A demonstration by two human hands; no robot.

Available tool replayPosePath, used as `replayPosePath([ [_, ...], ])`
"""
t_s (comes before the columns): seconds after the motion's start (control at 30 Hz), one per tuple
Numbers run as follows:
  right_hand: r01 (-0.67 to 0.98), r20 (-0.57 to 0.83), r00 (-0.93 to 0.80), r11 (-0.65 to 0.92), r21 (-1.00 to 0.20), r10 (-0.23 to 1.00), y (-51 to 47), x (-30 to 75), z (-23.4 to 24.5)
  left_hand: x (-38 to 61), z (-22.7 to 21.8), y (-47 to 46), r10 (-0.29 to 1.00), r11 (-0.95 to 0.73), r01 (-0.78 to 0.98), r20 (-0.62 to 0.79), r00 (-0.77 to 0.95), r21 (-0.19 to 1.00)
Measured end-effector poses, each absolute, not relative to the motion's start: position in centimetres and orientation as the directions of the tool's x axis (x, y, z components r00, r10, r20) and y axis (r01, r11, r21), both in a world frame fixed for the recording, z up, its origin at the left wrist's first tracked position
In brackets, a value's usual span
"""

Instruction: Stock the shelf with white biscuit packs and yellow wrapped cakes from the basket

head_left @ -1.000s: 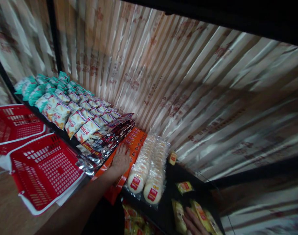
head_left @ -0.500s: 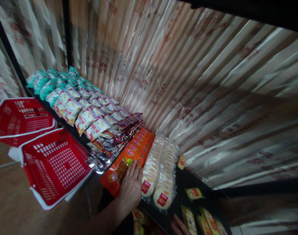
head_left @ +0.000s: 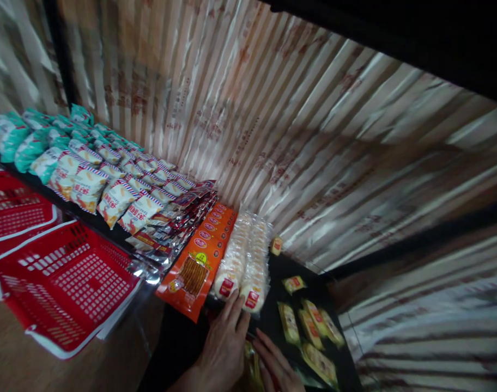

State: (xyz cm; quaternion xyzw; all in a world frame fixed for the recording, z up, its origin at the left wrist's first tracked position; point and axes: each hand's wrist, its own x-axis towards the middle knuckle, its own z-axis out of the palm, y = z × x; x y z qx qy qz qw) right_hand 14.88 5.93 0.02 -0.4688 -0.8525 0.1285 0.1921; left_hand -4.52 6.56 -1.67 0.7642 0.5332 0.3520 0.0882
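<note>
My left hand [head_left: 226, 345] reaches up from the bottom with its fingers stretched out. Its fingertips are at the front end of two rows of round white cakes in clear wrappers [head_left: 242, 267]; whether they press on them I cannot tell. My right hand [head_left: 276, 366] lies low at the shelf's front edge, fingers extended, partly cut off by the frame. Just left of the cakes lies a row of orange snack packets [head_left: 191, 267]. Several small yellow packs [head_left: 314, 321] lie to the right of my right hand. Neither hand shows anything in its grasp.
White chip bags [head_left: 123, 201], teal bags [head_left: 13, 139] and stacked dark red packets [head_left: 187, 218] fill the shelf's left part. Two red baskets [head_left: 74, 283] stand below, at left. A patterned curtain [head_left: 248, 109] hangs behind; a dark beam [head_left: 395, 49] crosses above.
My left hand has left the orange packets and moved right to the front of the white cakes. More of my right hand shows. The view has swung to the right.
</note>
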Motion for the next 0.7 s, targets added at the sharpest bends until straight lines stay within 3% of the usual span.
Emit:
replayPosePath([
  [0.13,0.769,0.201,-0.461,0.502,-0.395,0.864,4.3,15.0,1.1,-2.8,-2.4,4.6,0.877,-0.450,0.707,0.417,0.237,0.546],
  [0.23,0.776,0.223,-0.374,0.435,-0.457,0.900,3.5,15.3,1.5,-2.1,-2.0,4.0,0.876,-0.472,0.657,0.397,0.274,0.588],
  [0.37,0.721,0.209,-0.153,0.253,-0.645,0.966,3.4,16.4,1.3,-1.3,-0.9,4.6,0.864,-0.498,0.587,0.420,0.276,0.638],
  [0.47,0.561,0.169,0.052,0.111,-0.820,0.984,5.0,17.5,1.3,-0.2,0.2,6.2,0.873,-0.484,0.535,0.423,0.243,0.692],
  [0.57,0.363,0.133,0.145,0.072,-0.929,0.980,8.9,19.0,1.6,1.8,1.6,8.7,0.939,-0.343,0.483,0.289,0.185,0.806],
  [0.7,0.363,0.205,0.201,0.122,-0.924,0.958,16.8,21.3,2.0,6.1,3.7,13.6,0.997,0.000,0.378,-0.030,0.071,0.926],
])
